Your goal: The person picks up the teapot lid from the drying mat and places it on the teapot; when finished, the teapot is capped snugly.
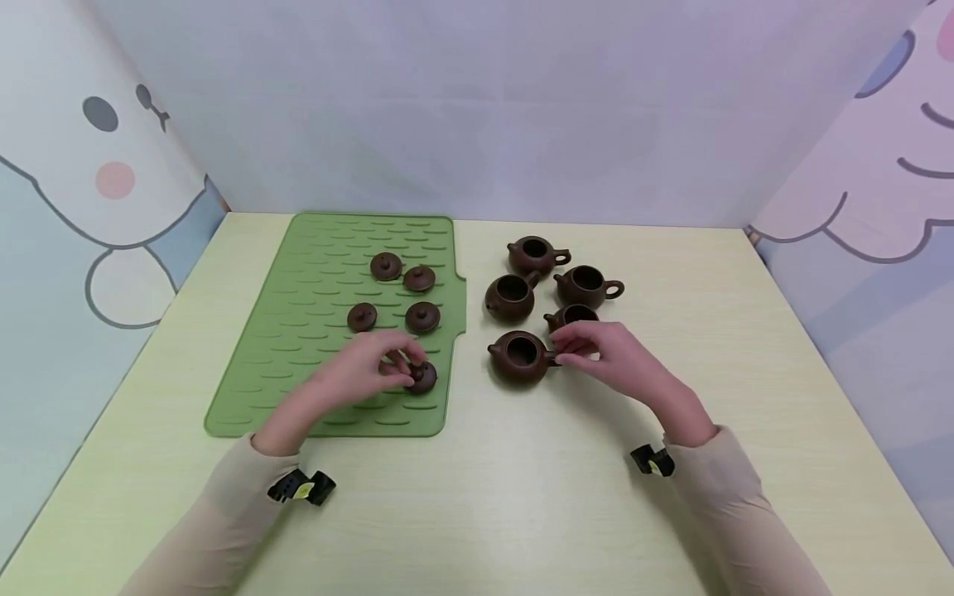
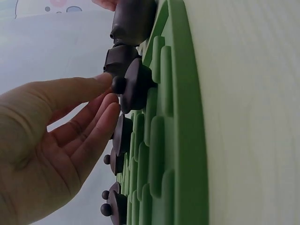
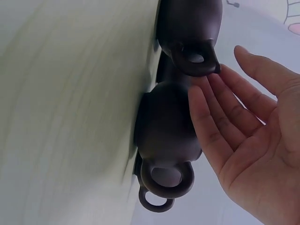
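Observation:
My left hand is at the dark brown teapot lid nearest the front of the green mat. Its thumb and fingertips are around the knob, pinching it, while the lid rests on the mat. My right hand reaches the handle of the front open-topped teapot, its fingertips beside the handle. In the right wrist view, the thumb stands apart from that handle. Another small teapot is just behind the right hand, which partly hides it.
More lids lie farther back on the mat, among them one lid behind the left hand and another lid to its left. Lidless teapots cluster right of the mat on the pale table. A pale cloth wall rises behind.

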Action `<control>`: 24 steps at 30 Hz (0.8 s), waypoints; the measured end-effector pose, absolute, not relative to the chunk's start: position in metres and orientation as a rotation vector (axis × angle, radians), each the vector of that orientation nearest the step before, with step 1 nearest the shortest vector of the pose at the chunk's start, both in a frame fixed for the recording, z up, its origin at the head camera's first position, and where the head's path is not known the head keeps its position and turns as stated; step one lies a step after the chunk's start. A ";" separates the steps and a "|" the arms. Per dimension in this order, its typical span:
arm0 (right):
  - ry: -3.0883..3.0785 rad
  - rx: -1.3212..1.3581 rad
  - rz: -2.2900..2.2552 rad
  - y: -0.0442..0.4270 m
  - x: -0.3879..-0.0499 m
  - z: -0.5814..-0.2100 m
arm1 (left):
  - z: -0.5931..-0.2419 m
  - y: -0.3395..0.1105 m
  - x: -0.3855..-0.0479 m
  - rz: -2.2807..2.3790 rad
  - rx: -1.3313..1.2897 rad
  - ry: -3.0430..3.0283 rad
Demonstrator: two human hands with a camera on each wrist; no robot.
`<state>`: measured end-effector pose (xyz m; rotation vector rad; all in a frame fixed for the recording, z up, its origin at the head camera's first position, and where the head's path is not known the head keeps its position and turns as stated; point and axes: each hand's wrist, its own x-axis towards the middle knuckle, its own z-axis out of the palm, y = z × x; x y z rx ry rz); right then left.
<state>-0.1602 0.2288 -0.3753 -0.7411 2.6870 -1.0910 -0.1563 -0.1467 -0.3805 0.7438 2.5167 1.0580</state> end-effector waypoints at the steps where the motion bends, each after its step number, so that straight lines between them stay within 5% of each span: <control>1: 2.684 -0.757 -1.089 0.228 -0.160 -0.376 | -0.382 -0.147 -0.157 1.050 0.742 2.518; 24: 2.719 -0.742 -1.090 0.207 -0.160 -0.383 | -0.385 -0.141 -0.158 0.959 0.804 2.608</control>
